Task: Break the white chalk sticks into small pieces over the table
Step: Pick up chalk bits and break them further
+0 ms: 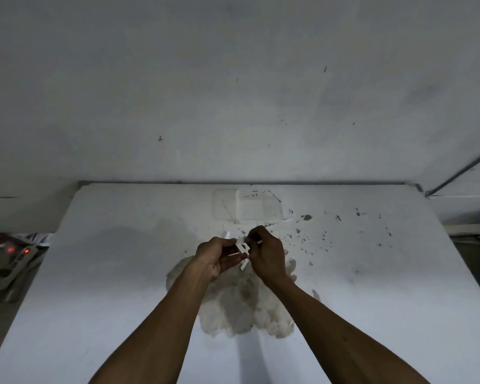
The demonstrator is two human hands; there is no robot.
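While breaking is under way: pile [234, 303] of crumbled chalk covers table [94, 273].
Left hand [215, 257]: closed on chalk sticks [241, 249].
Right hand [266, 253]: pinching same sticks.
Left to do: sticks in hand unbroken.

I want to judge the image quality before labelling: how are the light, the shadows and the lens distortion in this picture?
Head view: dim, flat, greyish light with no glare; soft shadows of the arms fall on the table; the wide-angle lens bends the table edges outward; the chalk sticks between the left hand and right hand look overexposed and slightly blurred.
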